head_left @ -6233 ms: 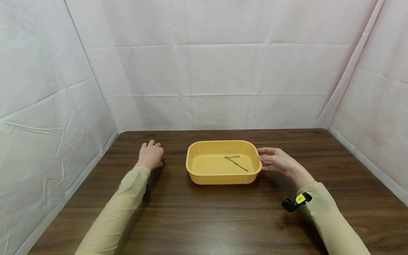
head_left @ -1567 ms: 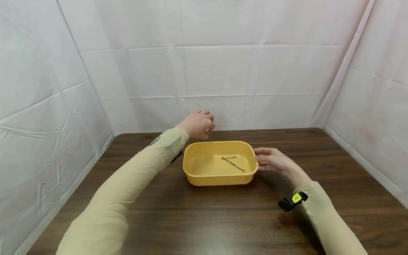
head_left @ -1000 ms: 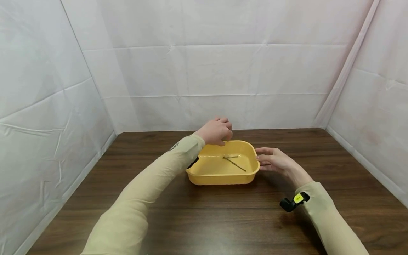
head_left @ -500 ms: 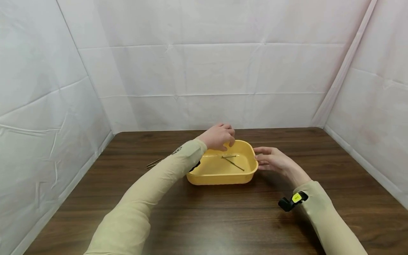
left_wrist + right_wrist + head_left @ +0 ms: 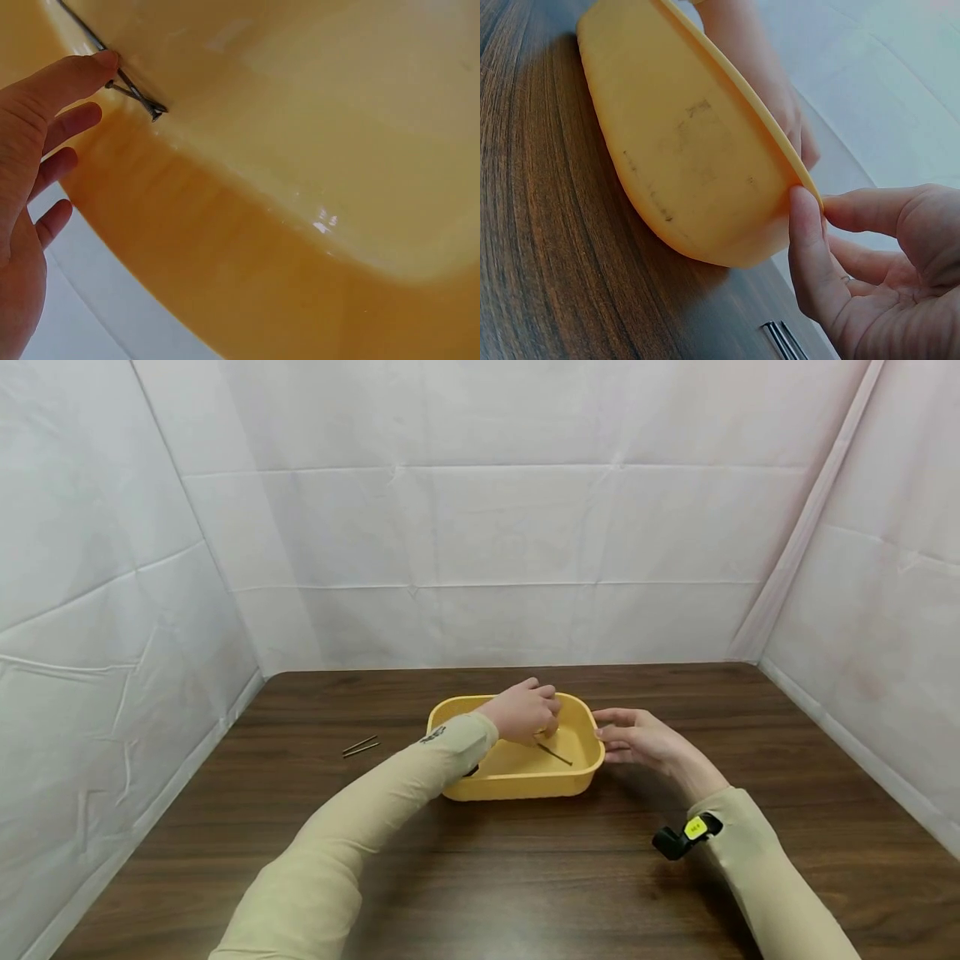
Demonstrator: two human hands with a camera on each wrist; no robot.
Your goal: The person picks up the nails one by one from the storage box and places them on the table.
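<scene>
No legible writing: the yellow tag [image 5: 695, 827] on my right wrist is too small to read. My left hand [image 5: 522, 712] reaches into the yellow tray [image 5: 517, 785], fingers relaxed, the index fingertip touching the nails [image 5: 135, 91] lying crossed on its floor (nothing gripped). My right hand [image 5: 637, 740] pinches the tray's right rim. The tray sits mid-counter [image 5: 525, 877]; two more nails [image 5: 361, 747] lie toward the counter's left edge.
</scene>
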